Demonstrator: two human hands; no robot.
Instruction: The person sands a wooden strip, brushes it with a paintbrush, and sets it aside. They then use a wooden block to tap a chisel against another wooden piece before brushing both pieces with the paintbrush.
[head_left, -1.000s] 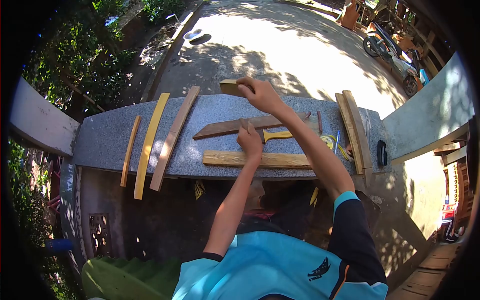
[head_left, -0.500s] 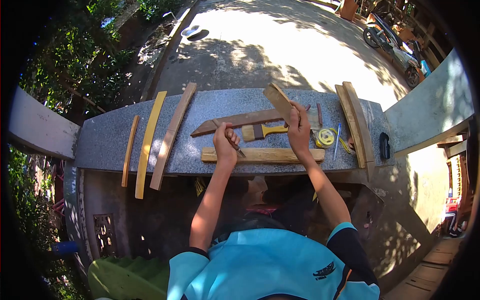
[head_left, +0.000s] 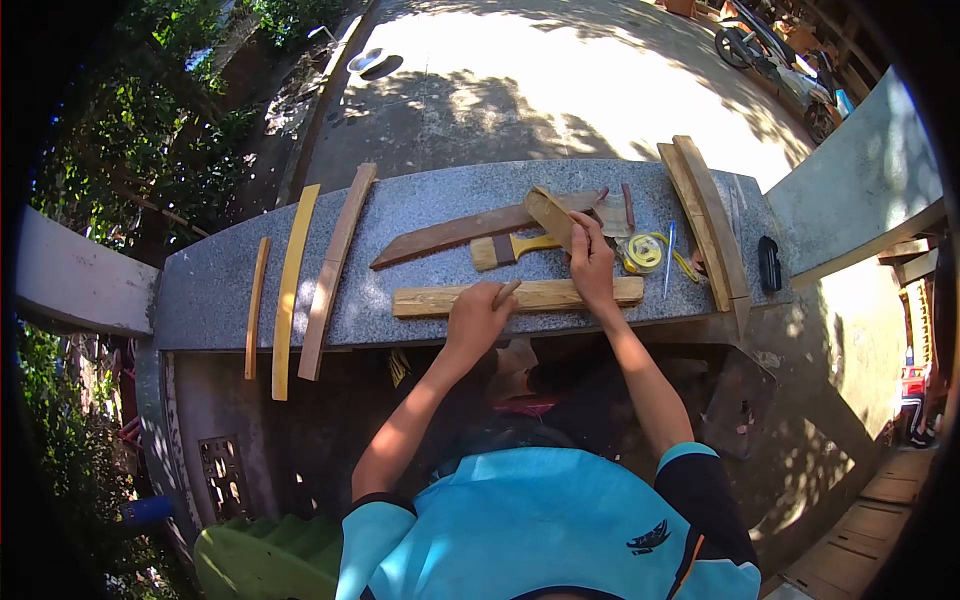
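My left hand (head_left: 476, 322) is closed around a small tool with a brown wooden handle (head_left: 507, 293); its metal end is hidden now. It is at the near edge of a thick wooden bar (head_left: 560, 294) lying across the table. My right hand (head_left: 593, 268) grips the near end of a flat wooden piece (head_left: 550, 217), held tilted above the table. Left of that piece, between the hands, lies a paintbrush (head_left: 512, 249) with a yellow handle. Behind it rests a long brown board (head_left: 450, 233) with an angled end. A yellow tape measure (head_left: 642, 253) sits right of my right hand.
Thin wooden strips (head_left: 293, 290) lie at the left of the speckled stone table (head_left: 210, 290). Two more boards (head_left: 705, 220) are at the right, near a blue pen (head_left: 670, 258) and a black object (head_left: 768, 263). A motorbike (head_left: 780, 70) stands beyond.
My left hand has moved right and slightly nearer me, turning so the tool's metal tip no longer shows. My right hand and its wooden piece have shifted slightly left and lower.
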